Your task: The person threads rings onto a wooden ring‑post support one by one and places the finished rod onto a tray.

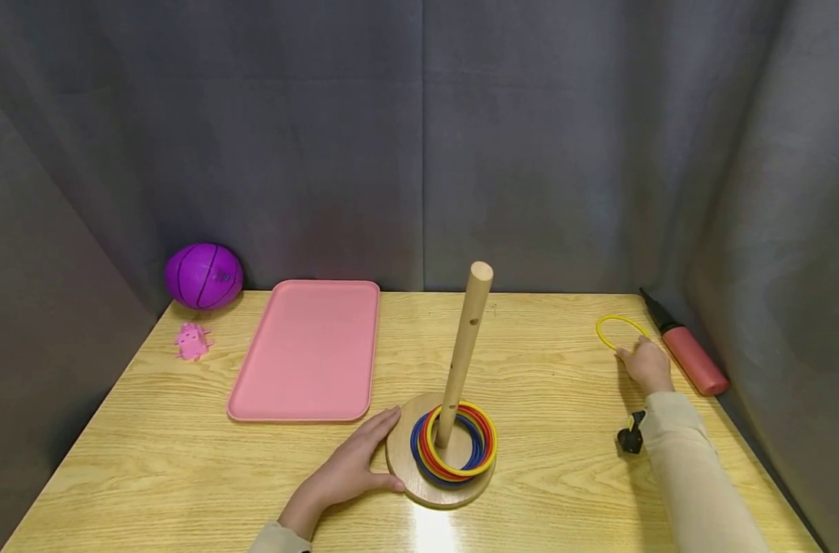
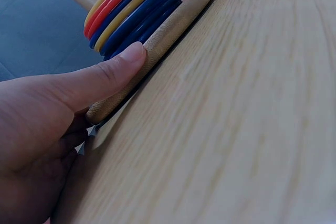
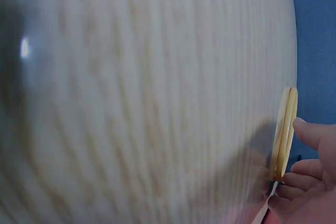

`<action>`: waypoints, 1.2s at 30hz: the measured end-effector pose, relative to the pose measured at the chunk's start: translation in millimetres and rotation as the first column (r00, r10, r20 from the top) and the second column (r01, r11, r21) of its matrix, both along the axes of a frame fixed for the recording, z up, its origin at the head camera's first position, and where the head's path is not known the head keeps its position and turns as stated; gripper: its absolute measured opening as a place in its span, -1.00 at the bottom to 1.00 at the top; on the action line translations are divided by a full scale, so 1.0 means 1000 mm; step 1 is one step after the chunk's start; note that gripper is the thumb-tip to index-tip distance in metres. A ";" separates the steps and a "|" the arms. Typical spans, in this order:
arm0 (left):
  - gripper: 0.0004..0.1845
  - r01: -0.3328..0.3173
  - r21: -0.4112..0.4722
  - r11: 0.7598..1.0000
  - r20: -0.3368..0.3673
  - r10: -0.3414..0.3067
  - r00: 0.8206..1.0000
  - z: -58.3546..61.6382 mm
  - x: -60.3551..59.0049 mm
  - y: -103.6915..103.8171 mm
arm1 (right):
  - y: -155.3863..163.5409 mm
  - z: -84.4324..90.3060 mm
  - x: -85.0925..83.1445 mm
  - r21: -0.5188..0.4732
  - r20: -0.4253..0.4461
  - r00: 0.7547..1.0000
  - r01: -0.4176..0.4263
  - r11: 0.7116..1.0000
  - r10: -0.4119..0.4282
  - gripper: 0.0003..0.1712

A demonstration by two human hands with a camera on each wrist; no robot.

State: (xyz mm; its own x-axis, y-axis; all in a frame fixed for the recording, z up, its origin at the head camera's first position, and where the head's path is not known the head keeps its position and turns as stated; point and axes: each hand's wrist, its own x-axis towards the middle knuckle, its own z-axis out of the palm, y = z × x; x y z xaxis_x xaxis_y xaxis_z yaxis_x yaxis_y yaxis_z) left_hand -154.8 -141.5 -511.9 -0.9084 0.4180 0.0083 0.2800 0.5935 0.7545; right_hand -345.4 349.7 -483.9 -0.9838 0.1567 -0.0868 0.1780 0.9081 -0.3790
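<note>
My left hand (image 1: 350, 470) is at the left edge of a ring-toss stand, its thumb and fingers spread around the round wooden base (image 1: 404, 434). In the left wrist view the thumb (image 2: 123, 61) presses the base's rim. A wooden peg (image 1: 466, 346) rises from the base, leaning right in the head view. Several yellow, red and blue rings (image 1: 491, 453) are stacked round it. Far to the right, my right hand (image 1: 649, 369) pinches the near right side of a yellow ring (image 1: 616, 317). In the right wrist view that ring (image 3: 287, 129) appears nearly edge-on between thumb and fingers.
A pink tray (image 1: 307, 349) lies left of the stand. Farther left are a purple ball (image 1: 203, 276) and a small pink toy (image 1: 193, 341). A red and black hand pump (image 1: 695, 361) lies beyond the right hand. A small black object (image 1: 629, 438) is beside the right sleeve.
</note>
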 end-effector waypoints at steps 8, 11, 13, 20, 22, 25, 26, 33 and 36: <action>0.14 0.002 0.005 1.000 -0.005 -0.002 1.000 0.000 -0.001 0.000 | 0.002 -0.005 -0.002 -0.010 -0.055 0.996 0.065 0.998 -0.065 -0.32; 0.14 0.001 0.005 1.000 -0.006 -0.001 1.000 0.000 -0.001 0.000 | 0.002 -0.005 -0.003 -0.009 -0.067 0.994 0.080 0.997 -0.080 -0.32; 0.14 0.001 0.005 1.000 -0.003 -0.001 1.000 0.000 -0.001 0.000 | 0.003 -0.004 -0.002 0.004 -0.078 0.994 0.076 0.997 -0.075 -0.33; 0.14 0.001 0.000 1.000 0.004 -0.001 1.000 -0.001 -0.001 -0.001 | 0.000 -0.003 0.004 0.032 -0.127 0.991 0.053 0.998 -0.048 -0.51; 0.14 0.000 0.002 1.000 0.006 0.000 1.000 -0.001 -0.001 -0.001 | 0.000 -0.003 0.003 0.029 -0.128 0.990 0.067 0.997 -0.063 -0.51; 0.14 0.001 0.002 1.000 0.004 -0.001 1.000 -0.001 -0.001 -0.001 | 0.000 -0.004 0.001 0.022 -0.110 0.989 0.104 0.994 -0.101 -0.46; 0.15 0.001 0.001 1.000 0.004 -0.001 1.000 -0.001 -0.001 -0.001 | 0.000 -0.004 0.000 0.014 -0.101 0.988 0.121 0.993 -0.119 -0.44; 0.14 0.007 -0.003 1.000 0.005 -0.007 1.000 0.000 0.000 0.000 | 0.004 -0.008 -0.004 0.007 -0.064 0.986 0.157 0.988 -0.156 -0.36; 0.14 0.006 0.000 1.000 0.005 -0.006 1.000 0.000 0.000 -0.001 | 0.004 -0.008 -0.006 0.011 -0.065 0.987 0.151 0.988 -0.150 -0.34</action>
State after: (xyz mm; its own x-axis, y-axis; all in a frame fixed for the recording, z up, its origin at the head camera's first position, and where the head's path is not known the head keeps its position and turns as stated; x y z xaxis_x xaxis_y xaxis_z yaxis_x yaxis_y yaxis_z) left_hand -154.7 -142.2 -512.2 -0.9059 0.4235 0.0035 0.2796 0.5920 0.7559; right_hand -351.2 353.6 -492.1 -0.9524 0.3041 -0.0206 0.2889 0.8789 -0.3796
